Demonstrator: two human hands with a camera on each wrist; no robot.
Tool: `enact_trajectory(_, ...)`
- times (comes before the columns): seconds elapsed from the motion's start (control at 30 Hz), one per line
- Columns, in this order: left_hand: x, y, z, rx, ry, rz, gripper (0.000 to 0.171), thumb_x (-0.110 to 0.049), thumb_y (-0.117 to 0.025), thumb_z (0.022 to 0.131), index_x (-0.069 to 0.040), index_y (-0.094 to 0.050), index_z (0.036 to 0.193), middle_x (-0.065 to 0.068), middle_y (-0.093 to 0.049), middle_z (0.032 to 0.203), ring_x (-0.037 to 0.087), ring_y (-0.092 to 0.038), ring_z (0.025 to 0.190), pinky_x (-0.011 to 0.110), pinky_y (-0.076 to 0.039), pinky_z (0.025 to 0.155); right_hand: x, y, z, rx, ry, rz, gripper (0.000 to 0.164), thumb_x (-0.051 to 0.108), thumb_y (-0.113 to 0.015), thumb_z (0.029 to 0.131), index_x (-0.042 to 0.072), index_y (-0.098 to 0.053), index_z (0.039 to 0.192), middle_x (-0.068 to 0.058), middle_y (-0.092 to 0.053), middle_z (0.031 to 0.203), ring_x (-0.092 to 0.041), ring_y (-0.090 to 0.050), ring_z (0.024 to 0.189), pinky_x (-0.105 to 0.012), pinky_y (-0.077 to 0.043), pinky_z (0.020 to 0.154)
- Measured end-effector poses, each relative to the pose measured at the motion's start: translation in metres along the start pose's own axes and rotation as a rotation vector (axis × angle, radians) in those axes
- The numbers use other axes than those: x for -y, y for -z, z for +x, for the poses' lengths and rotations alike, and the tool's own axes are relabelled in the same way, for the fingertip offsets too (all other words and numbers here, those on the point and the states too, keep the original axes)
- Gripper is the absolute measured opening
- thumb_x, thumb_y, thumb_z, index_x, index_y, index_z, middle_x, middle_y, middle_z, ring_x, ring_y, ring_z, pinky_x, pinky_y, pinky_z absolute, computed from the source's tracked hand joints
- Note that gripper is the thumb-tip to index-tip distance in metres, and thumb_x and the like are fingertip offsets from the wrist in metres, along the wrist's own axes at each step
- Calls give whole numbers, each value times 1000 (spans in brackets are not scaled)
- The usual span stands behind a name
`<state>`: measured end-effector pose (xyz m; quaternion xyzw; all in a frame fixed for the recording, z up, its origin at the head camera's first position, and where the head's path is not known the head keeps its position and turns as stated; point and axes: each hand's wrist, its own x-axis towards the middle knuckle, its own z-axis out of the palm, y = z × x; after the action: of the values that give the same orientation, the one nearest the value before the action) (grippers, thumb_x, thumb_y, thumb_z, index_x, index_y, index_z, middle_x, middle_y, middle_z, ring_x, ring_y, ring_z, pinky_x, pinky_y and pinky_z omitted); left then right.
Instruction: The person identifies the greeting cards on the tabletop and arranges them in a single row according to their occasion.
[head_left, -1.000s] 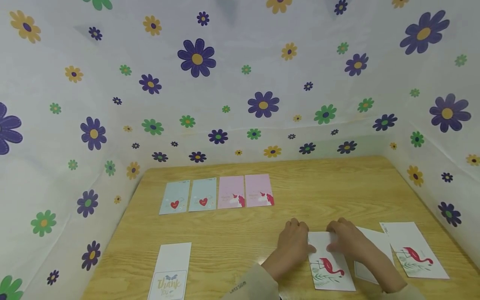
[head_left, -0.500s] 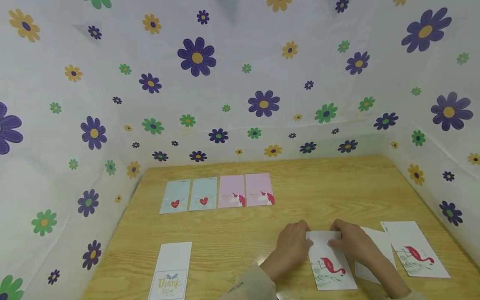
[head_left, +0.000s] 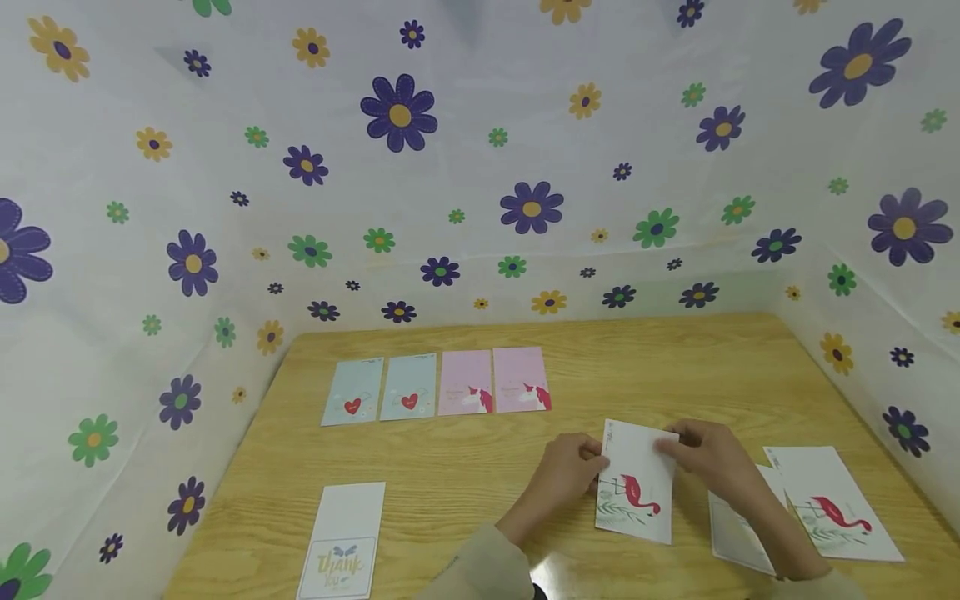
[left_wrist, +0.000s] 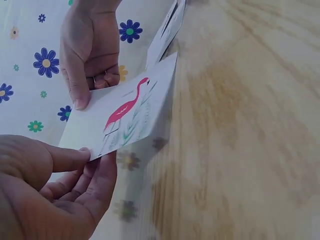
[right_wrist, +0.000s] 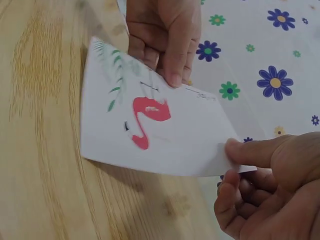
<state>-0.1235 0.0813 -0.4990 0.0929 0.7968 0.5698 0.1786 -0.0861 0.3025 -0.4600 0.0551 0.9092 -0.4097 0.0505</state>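
Flamingo card (head_left: pixel 637 504) up off surface (head_left: pixel 465 467), tilted, nearer right edge than left. Left hand (head_left: pixel 562 471) and right hand (head_left: pixel 708 458) pinch opposite sides, fingers (left_wrist: pixel 102 185) nearly closed with just thin card between. Imo go light on grip, both sides level so card doesn't bow, and mind white card (head_left: pixel 735 537) partly hidden by right arm (head_left: pixel 780 537).

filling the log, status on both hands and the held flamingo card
Left hand and right hand pinching opposite sides of flamingo card. Tilted, off the table. Nothing seen blocking it.

Wooden table (head_left: pixel 450 467) inside flower-print booth (head_left: pixel 450 167)
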Motion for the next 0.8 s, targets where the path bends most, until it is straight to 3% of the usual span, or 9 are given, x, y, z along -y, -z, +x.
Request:
enact_trajectory(0.13,1,7,5,-51,0,-30,6,-8,-73,96,-3,-73,100,-2,-67,82,8,-63,73,25,-58,63,1,-1,3,15,-46,111,40,34,-68,102,-4,-67,116,-4,-64,89,-20,-58,82,-32,-50,70)
enact_trajectory(0.3,0,14,12,-114,-2,-64,7,-10,-73,97,-5,-74,101,-2,-67,83,10,-64,72,26,-58,64,1,-4,4,65,-49,219,37,28,-67,102,-6,-68,116,-5,-68,94,-21,-62,84,-31,-55,73)
enact_trajectory(0.5,-5,18,15,-170,-32,-79,11,-11,-73,96,-2,-75,103,-3,-67,83,9,-65,71,25,-59,64,5,-8,7,77,-46,221,38,29,-67,102,-6,-69,115,-4,-69,93,-20,-62,83,-31,-54,71)
enact_trajectory(0.8,-11,25,19,-179,-24,-104,15,-7,-74,95,-1,-75,108,-2,-69,83,11,-65,70,29,-60,66,7,-9,11,84,-44,282,40,17,-68,101,-12,-62,127,-12,-70,108,-20,-64,90,-28,-57,76)
